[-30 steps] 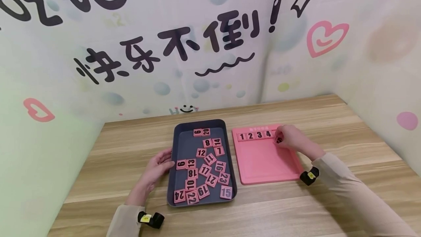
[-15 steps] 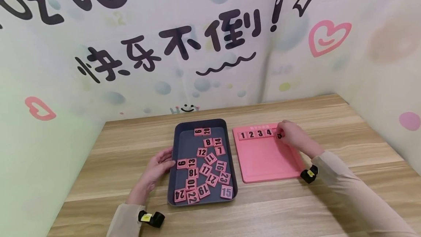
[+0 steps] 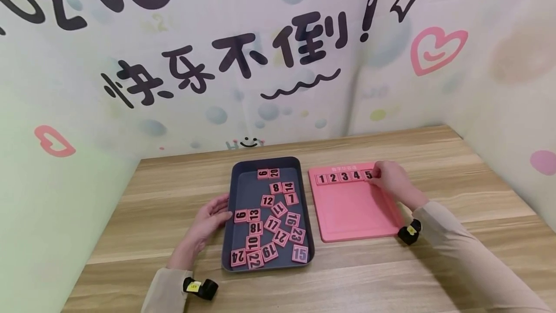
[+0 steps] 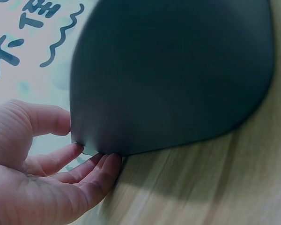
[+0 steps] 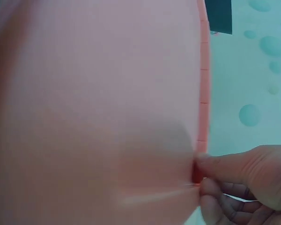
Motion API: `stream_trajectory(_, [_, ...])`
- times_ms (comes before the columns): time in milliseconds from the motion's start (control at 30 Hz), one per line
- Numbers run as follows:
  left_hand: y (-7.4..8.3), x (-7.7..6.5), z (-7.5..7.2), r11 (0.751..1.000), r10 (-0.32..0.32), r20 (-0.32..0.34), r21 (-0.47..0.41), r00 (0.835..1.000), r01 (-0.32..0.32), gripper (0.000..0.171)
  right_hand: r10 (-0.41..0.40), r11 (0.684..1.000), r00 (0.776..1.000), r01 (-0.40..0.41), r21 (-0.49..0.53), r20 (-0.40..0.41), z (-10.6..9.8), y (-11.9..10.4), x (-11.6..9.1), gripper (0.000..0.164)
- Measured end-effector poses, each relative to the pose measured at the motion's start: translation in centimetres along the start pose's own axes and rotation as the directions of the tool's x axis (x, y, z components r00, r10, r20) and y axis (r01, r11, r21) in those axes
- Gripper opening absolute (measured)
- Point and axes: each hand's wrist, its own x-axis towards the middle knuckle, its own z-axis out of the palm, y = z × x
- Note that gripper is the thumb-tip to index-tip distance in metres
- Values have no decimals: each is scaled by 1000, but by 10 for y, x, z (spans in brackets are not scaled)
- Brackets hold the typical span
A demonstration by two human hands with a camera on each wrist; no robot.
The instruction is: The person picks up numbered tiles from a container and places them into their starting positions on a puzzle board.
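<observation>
In the head view my right hand (image 3: pixel 393 180) pinches the number tile marked 5 (image 3: pixel 368 175) at its right side, on the pink board (image 3: pixel 347 216). Tiles 1 to 4 (image 3: pixel 339 177) stand in a row to its left along the board's top edge. From the right wrist, the thumb and fingers (image 5: pixel 225 166) meet at the board's edge, beside a red tile edge. My left hand (image 3: pixel 212 216) holds the left wall of the dark tray (image 3: pixel 231 185), thumb at the rim and fingers against the outside (image 4: pixel 103 164). Several loose number tiles (image 3: pixel 280 208) lie in the tray at mixed angles.
Tray and board lie side by side on a wooden table (image 3: pixel 173 197), a narrow gap between them. A printed wall cloth (image 3: pixel 195 124) stands behind the table. Each wrist wears a black camera (image 3: pixel 200 288).
Tile 5 has settled into line to the right of tile 4, its number now showing. My right fingers have shifted slightly right on it. The left hand keeps its place on the tray.
</observation>
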Motion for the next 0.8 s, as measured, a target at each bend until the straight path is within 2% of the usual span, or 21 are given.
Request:
stream_trajectory(267, [0, 0, 1, 1000, 5, 3, 4, 1000, -5, 54, 33, 998, 999, -33, 48, -13, 2, 6, 0, 20])
stream_trajectory(367, [0, 1, 1, 1000, 6, 1, -9, 1000, -6, 54, 26, 999, 1000, -26, 43, -2, 1, 7, 0, 19])
stream_trajectory(533, [0, 0, 1, 1000, 6, -1, -21, 1000, -6, 54, 15, 995, 999, -19, 93, 40, -7, 5, 3, 18])
stream_trajectory(667, [0, 0, 1, 1000, 1, 5, -17, 1000, -1, 53, -10, 993, 999, 7, 116, 32, -18, -11, 9, 17])
stream_trajectory(800, [0, 0, 1, 1000, -3, 2, -28, 1000, 3, 53, -78, 988, 996, 71, 140, 44, -23, -45, 19, 16])
